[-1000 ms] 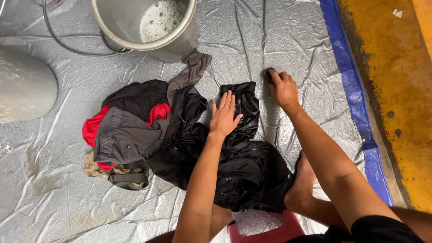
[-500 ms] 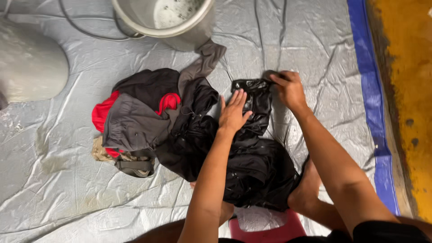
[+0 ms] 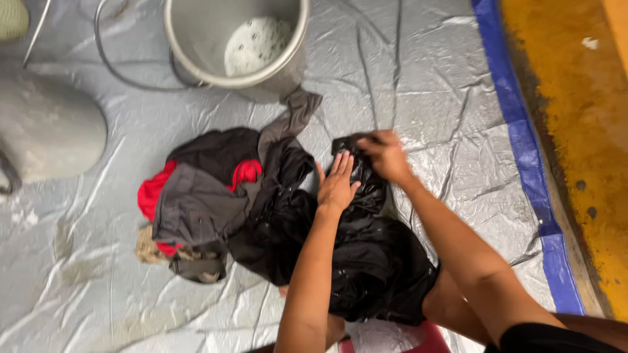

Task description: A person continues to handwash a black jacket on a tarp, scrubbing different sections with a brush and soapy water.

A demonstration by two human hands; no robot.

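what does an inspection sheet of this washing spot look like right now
surface: crinkled grey plastic sheet with a blue edge, wet in patches
job's things: wet black garment spread on the sheet
clutter: heap of grey, red and black clothes; metal bucket with suds inside; grey rounded container
hands: left hand flat on the garment; right hand gripping its top edge
cables: thin hose or wire looping beside the bucket
surroundings: yellow floor past the blue edge
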